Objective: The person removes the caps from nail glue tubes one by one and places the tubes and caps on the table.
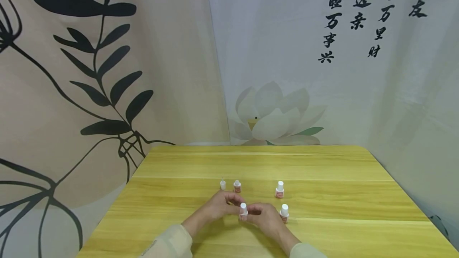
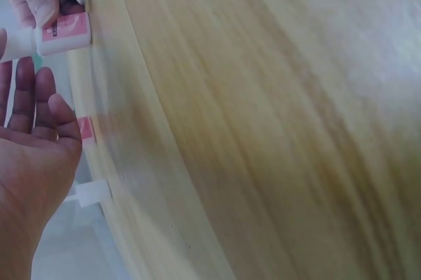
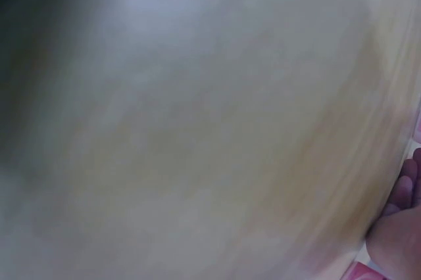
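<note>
1. Four bottles, lower middle of the head frame: one held bottle [image 1: 243, 212], one left bottle [image 1: 237, 187], two right bottles [image 1: 279, 190] [image 1: 284, 214].
2. One white cap [image 1: 223, 185], lower middle.
3. Two hands, bottom centre: left hand [image 1: 219, 205], right hand [image 1: 268, 219].
4. Two sleeves [image 1: 175, 242], bottom edge.
5. One table [image 1: 330, 170], lower half.

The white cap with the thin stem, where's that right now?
In the head view, the white cap stands stem-up on the table, just left of the leftmost red-labelled bottle, beyond the left hand.
</note>
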A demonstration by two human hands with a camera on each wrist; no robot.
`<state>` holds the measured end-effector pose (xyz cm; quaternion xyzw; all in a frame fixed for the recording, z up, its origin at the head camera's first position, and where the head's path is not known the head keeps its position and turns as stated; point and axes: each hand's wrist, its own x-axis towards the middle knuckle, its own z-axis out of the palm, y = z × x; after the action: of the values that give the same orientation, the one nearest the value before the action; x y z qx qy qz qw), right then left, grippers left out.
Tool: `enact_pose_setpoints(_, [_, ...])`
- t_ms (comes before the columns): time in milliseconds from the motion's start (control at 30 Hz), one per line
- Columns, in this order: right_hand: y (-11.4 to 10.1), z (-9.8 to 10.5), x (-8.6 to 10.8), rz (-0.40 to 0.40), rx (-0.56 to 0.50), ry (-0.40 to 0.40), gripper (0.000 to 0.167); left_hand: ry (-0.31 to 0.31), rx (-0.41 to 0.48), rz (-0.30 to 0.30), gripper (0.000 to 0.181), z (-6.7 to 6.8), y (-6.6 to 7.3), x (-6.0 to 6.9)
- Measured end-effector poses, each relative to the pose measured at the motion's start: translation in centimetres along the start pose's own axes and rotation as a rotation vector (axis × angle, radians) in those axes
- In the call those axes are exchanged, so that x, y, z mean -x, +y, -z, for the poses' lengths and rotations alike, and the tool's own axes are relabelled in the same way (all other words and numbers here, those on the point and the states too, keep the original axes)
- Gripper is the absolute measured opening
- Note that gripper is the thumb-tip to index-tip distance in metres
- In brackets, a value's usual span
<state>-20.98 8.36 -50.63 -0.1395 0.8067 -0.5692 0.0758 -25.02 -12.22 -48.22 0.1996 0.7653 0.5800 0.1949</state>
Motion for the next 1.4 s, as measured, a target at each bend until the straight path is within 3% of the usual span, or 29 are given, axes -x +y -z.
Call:
enact_pose_setpoints(533, [-0.13,0.14,0.05,0.001,-0.016,-0.023,0.025,-0.019,-0.012,-0.023,0.018,0.03,-0.03,-0.03])
enact_pose_setpoints(800, [0.09,0.09,-0.06,-0.002,0.002,-0.016,0.025,0.015,-0.047,0.0,0.024,0.08,0.14,0.07])
enact_pose_setpoints(1400, [0.22,0.14,-0.09,0.001,-0.001,-0.021,0.025,-0.015,-0.018,-0.013,0.016,-0.08,-0.08,-0.09])
